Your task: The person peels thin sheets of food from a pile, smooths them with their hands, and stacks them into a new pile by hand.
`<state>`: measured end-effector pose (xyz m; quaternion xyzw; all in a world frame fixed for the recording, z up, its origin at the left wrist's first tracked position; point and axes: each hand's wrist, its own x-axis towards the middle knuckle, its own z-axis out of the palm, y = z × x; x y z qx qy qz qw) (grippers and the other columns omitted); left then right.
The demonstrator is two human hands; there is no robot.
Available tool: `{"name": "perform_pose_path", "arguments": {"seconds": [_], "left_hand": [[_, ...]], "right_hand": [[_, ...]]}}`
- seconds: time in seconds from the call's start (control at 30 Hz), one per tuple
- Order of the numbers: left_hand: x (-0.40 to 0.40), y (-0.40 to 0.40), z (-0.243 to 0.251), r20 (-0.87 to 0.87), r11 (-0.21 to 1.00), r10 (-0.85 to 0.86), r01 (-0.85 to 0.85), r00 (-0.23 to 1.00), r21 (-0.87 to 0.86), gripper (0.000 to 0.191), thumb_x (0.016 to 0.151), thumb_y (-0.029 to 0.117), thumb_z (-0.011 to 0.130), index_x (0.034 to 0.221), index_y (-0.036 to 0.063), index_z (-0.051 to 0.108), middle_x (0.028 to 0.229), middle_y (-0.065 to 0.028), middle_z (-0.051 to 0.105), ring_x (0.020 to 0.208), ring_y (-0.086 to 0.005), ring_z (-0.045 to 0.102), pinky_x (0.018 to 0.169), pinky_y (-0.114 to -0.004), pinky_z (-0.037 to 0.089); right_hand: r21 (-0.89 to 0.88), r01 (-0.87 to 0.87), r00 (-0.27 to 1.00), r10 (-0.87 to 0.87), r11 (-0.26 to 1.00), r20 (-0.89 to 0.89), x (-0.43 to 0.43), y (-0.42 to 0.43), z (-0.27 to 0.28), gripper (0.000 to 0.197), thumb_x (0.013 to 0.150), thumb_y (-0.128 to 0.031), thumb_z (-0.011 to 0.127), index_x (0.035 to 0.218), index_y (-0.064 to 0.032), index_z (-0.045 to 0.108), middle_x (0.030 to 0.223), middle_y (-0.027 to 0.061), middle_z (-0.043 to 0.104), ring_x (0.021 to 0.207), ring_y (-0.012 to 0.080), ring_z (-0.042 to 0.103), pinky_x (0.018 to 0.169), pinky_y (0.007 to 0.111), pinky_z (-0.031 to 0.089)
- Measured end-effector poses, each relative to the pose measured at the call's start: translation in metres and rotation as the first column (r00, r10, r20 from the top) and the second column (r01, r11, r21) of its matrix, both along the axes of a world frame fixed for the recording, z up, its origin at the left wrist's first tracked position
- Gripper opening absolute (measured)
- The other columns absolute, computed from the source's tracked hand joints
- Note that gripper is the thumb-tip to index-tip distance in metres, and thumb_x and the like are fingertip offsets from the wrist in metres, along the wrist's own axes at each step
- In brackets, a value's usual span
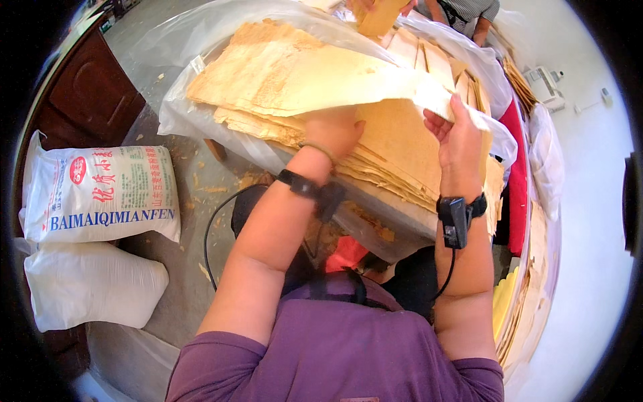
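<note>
A stack of thin tan sheets [392,135] with ragged edges lies before me on plastic film. My right hand [452,123] grips the near right edge of the top sheet [311,75], thumb above and fingers beneath, and that edge is lifted off the stack. My left hand [336,130] is under the raised sheet, over the stack's near edge; its thumb shows, but the sheet hides most of the other fingers, so its hold cannot be told. Both wrists wear black straps with small devices.
Another person's hands [369,6] hold a tan sheet at the far side, near more folded sheets [437,63]. Clear plastic film [181,100] surrounds the stack. White sacks [100,196] lie on the floor at left, by a dark wooden panel [90,95]. More sheets stand at right.
</note>
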<state>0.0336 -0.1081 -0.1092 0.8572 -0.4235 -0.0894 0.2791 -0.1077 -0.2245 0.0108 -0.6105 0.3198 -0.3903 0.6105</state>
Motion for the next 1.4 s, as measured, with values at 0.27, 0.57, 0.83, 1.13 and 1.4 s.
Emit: {"name": "perform_pose_path", "arguments": {"seconds": [0.27,0.57,0.83,1.13,1.4], "left_hand": [[0.017,-0.001,-0.018,0.229,0.964,0.077,-0.014,0.970,-0.265,0.062,0.089,0.048,0.062,0.135,0.0068,0.054,0.138,-0.0172,0.057,0.128,-0.0320,0.053,0.109,-0.046,0.039],[0.100,-0.014,-0.083,-0.480,0.594,0.082,-0.429,0.874,-0.680,0.061,0.090,0.034,0.069,0.141,0.0064,0.051,0.129,-0.0150,0.064,0.104,-0.0318,0.065,0.091,-0.039,0.052],[0.106,0.042,-0.039,-0.792,0.587,-0.436,-0.533,0.427,-0.610,0.054,0.103,0.033,0.049,0.147,0.0033,0.040,0.143,-0.0180,0.051,0.128,-0.0319,0.052,0.108,-0.043,0.042],[0.073,0.036,-0.035,-0.581,0.865,0.050,-0.326,0.812,-0.381,0.069,0.085,0.022,0.074,0.144,0.0000,0.047,0.110,-0.0174,0.067,0.100,-0.0211,0.063,0.083,-0.033,0.052],[0.023,0.051,-0.008,-0.235,0.928,0.250,-0.301,0.939,-0.217,0.052,0.083,0.013,0.068,0.133,0.0058,0.060,0.089,-0.0122,0.071,0.078,-0.0255,0.067,0.074,-0.036,0.053]], "right_hand": [[-0.152,-0.126,0.987,0.139,0.980,0.078,0.035,-0.007,0.061,0.033,0.098,-0.024,0.062,0.120,0.0008,0.059,0.104,0.0146,0.070,0.082,0.0279,0.073,0.070,0.034,0.060],[-0.259,-0.088,0.968,0.144,0.962,0.206,0.011,-0.018,0.133,0.032,0.097,-0.024,0.064,0.115,0.0024,0.060,0.105,0.0175,0.071,0.096,0.0257,0.071,0.082,0.034,0.059],[-0.030,0.157,0.978,-0.159,0.987,-0.132,-0.125,-0.052,0.024,0.037,0.094,-0.027,0.068,0.119,-0.0010,0.062,0.106,0.0115,0.070,0.082,0.0224,0.070,0.066,0.033,0.058],[0.453,0.314,0.949,-0.282,0.835,-0.139,-0.207,-0.057,-0.116,0.035,0.096,-0.017,0.065,0.127,-0.0037,0.055,0.113,0.0116,0.066,0.095,0.0245,0.067,0.080,0.039,0.059],[0.268,0.267,0.964,-0.254,0.926,-0.083,-0.218,-0.066,-0.115,0.037,0.093,-0.019,0.070,0.125,-0.0040,0.057,0.107,0.0079,0.069,0.085,0.0195,0.070,0.067,0.033,0.059]]}}
